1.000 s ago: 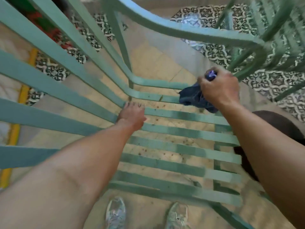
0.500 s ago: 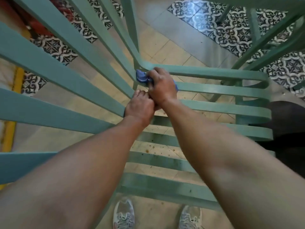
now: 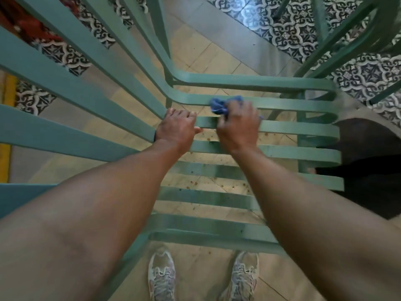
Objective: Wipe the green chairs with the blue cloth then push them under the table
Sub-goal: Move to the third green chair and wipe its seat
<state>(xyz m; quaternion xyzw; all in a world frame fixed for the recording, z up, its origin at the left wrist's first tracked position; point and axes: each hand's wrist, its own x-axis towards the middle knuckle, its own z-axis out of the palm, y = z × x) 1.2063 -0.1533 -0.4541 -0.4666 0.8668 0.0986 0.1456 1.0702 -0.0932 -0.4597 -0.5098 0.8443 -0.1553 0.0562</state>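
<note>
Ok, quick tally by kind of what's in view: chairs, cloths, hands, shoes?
Green chairs: 2 (near one, second at top right)
Blue cloth: 1
Hands: 2 (left hand, right hand)
Shoes: 2 ()
Total: 7

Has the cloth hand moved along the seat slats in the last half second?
Yes. The right hand with the blue cloth has slid rightward along the seat slats, away from the seat's back corner and the left hand.
</note>
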